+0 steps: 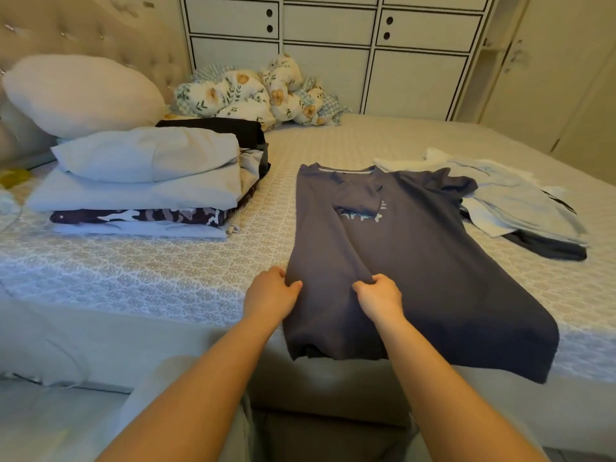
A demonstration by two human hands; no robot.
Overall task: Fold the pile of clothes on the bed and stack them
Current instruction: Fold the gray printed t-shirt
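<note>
A dark grey-blue T-shirt point(433, 261) lies spread on the bed point(150, 278), collar away from me, hem hanging over the near edge. Its left side is folded over the middle, with the sleeve lying across the chest print. My left hand point(271, 293) pinches the folded left edge low down. My right hand point(378, 295) pinches the cloth just to the right of it, along the same flap. A stack of folded clothes point(143, 181) sits at the left of the bed. Several unfolded pale blue and dark garments point(513, 201) lie in a loose pile at the right.
A cream pillow point(80, 95) leans on the tufted headboard at the far left. A bunched floral quilt point(260, 91) lies against white cabinets point(333, 45) at the back. A yellow object point(15, 176) sits at the left edge.
</note>
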